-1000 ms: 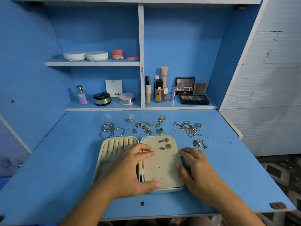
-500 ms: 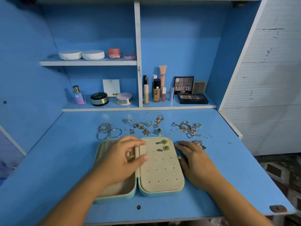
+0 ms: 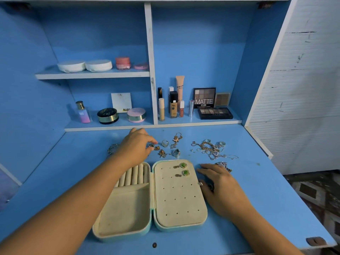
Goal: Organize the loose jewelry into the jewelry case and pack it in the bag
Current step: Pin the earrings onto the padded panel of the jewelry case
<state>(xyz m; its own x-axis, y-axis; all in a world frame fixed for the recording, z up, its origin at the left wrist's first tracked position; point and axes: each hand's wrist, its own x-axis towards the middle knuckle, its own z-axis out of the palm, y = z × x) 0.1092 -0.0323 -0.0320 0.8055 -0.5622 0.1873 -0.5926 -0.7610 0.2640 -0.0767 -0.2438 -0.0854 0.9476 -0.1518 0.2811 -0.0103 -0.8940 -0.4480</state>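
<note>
The open cream jewelry case [image 3: 128, 208] lies flat on the blue desk [image 3: 257, 199]. Its left half has ring rolls [image 3: 134, 175] and a bare tray. Its right half is a holed panel [image 3: 176, 199] with two green earrings [image 3: 183, 165] pinned at the top. My left hand [image 3: 134, 148] reaches past the case, fingertips pinched on a small ring [image 3: 151, 145] among the loose pieces. My right hand [image 3: 219, 188] rests flat against the case's right edge, fingers apart. Loose rings [image 3: 165, 143], gold charms [image 3: 162, 153] and a tangle of chains [image 3: 211, 149] lie beyond the case. No bag is in view.
Silver bangles [image 3: 112, 149] show left of my left wrist. A silver piece [image 3: 223, 164] lies by my right fingertips. Cosmetics stand on the low shelf [image 3: 184, 124] behind the jewelry, including bottles [image 3: 173, 105] and palettes [image 3: 215, 113]. The desk edge runs close below the case.
My left hand left the case and reached forward to the loose rings, uncovering the ring rolls. My right hand stayed beside the case's right edge.
</note>
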